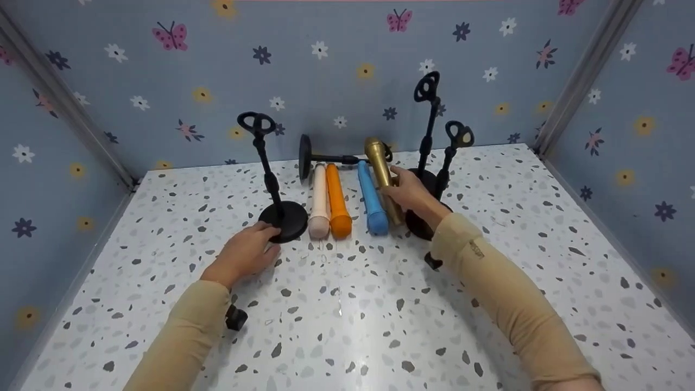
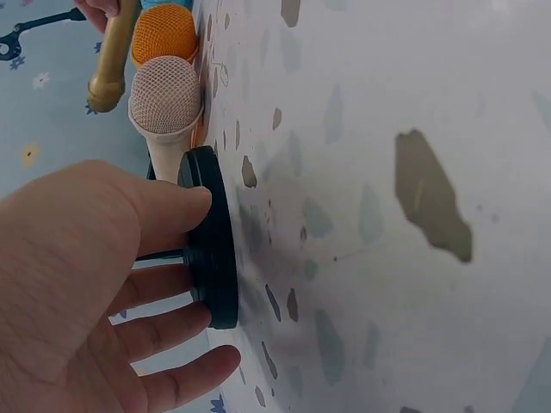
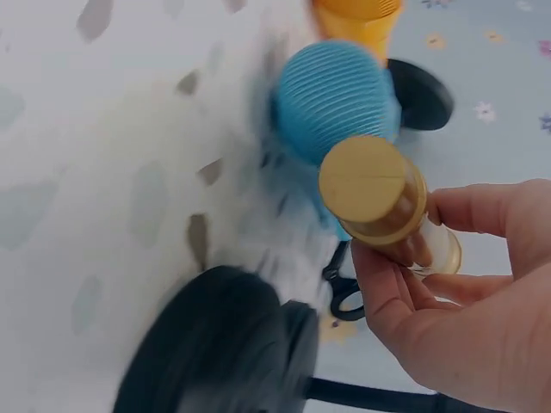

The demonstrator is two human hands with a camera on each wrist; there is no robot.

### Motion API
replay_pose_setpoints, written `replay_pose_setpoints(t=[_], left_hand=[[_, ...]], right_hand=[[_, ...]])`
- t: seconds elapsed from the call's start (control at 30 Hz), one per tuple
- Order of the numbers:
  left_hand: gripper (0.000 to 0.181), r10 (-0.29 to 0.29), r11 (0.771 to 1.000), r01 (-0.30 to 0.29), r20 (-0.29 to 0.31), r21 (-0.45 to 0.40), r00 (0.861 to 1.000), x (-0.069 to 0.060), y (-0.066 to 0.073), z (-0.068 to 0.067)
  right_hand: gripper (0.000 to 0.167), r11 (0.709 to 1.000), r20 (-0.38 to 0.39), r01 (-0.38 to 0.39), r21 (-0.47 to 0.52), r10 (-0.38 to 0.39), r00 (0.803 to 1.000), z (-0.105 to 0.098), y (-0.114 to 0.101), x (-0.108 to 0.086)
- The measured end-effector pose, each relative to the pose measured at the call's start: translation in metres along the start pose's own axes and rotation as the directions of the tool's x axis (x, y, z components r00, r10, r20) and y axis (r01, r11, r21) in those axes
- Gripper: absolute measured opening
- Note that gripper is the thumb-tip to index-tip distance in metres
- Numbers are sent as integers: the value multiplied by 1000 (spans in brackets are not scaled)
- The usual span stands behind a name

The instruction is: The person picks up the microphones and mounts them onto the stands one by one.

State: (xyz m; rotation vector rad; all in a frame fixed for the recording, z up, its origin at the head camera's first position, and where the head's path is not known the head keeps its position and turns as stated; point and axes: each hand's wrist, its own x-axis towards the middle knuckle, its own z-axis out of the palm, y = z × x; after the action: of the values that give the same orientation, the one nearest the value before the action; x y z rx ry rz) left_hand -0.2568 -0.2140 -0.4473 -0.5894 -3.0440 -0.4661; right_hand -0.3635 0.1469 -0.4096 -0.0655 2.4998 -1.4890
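My right hand [image 1: 410,190] grips a gold microphone [image 1: 378,157] by its handle, head end toward the back wall. Its flat gold end cap faces the camera in the right wrist view. Just left of it lies a blue microphone [image 1: 373,203]. My left hand [image 1: 247,252] holds the round base of an upright black microphone stand [image 1: 290,217]; in the left wrist view, thumb and fingers [image 2: 168,331] reach around the base edge. An orange microphone [image 1: 337,201] and a pale pink microphone [image 1: 319,203] lie side by side, right of that stand.
A black stand [image 1: 305,157] lies on its side by the back wall. Close to my right hand stand a taller black stand [image 1: 426,144] and a shorter one [image 1: 444,171]. Patterned walls [image 1: 336,81] enclose the speckled tabletop [image 1: 347,326] at the back and sides.
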Motion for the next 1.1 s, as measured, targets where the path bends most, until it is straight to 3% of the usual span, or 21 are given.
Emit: replay_pose_setpoints(t=[0.27,0.37,0.5,0.63,0.83,1.0,1.1], left_hand=[[44,-21,999,22,21,-31,1000,2,-2,-2],[44,-4,999,5,20,-36,1000,2,-2,-4],[45,8,999,-6,43,-39,999,2,0,-7],[47,3,999,0,79,-41,997,4,0,-10],[47,3,999,4,117,-54,993,6,-1,-13],[43,23,997,-16,103,-71,994,9,-2,-17],[43,-9,997,13,60,-72,998,11,-1,-22]], right_hand=[[82,979,39,86,185,-95,995,-9,-22,-24],[86,949,38,147,278,-163,986,-13,-29,-37],[94,887,8,252,388,-276,961,-20,-34,-53],[94,847,-21,336,412,-360,933,-28,-33,-65],[78,829,-29,375,415,-400,916,-38,-28,-73],[72,800,-49,400,448,-425,904,-42,-23,-75],[72,805,-63,405,434,-421,905,-43,-20,-77]])
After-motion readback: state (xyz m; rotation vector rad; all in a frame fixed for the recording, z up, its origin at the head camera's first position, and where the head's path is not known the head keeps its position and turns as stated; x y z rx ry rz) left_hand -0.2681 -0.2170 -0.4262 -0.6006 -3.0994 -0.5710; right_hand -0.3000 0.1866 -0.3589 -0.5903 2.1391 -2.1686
